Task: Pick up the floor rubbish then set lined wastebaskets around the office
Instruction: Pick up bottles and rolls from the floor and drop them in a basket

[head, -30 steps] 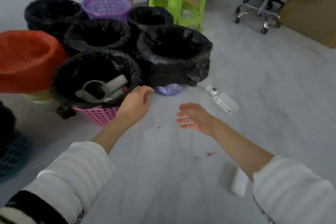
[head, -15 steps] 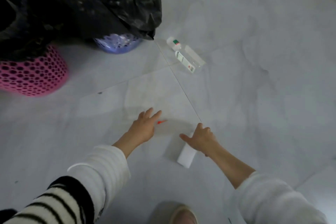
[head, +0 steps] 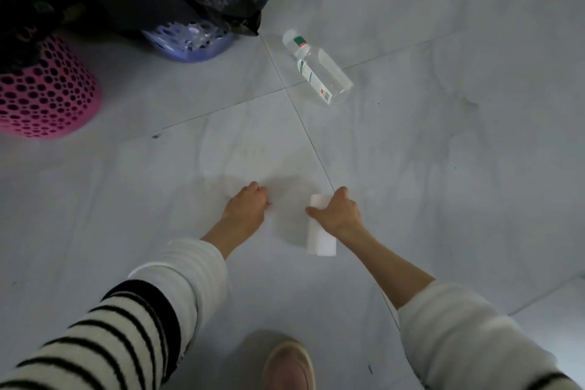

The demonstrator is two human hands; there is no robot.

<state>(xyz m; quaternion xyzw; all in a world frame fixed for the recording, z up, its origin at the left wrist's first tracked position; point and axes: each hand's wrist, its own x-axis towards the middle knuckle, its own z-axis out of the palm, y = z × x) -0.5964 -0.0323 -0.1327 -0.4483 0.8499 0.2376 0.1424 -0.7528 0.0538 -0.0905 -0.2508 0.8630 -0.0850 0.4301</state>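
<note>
Left hand now curled over red scrap; right hand fingers clamp flat white box.

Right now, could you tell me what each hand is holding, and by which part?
The right hand grips the white box across its far end. The left hand is curled on the floor; a red speck shows at its fingertips, but whether it pinches anything cannot be told.

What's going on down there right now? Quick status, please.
Right hand grips white box on floor. Left hand curled, pinching something tiny. Clear plastic bottle not yet picked up. Nothing in the way.
</note>
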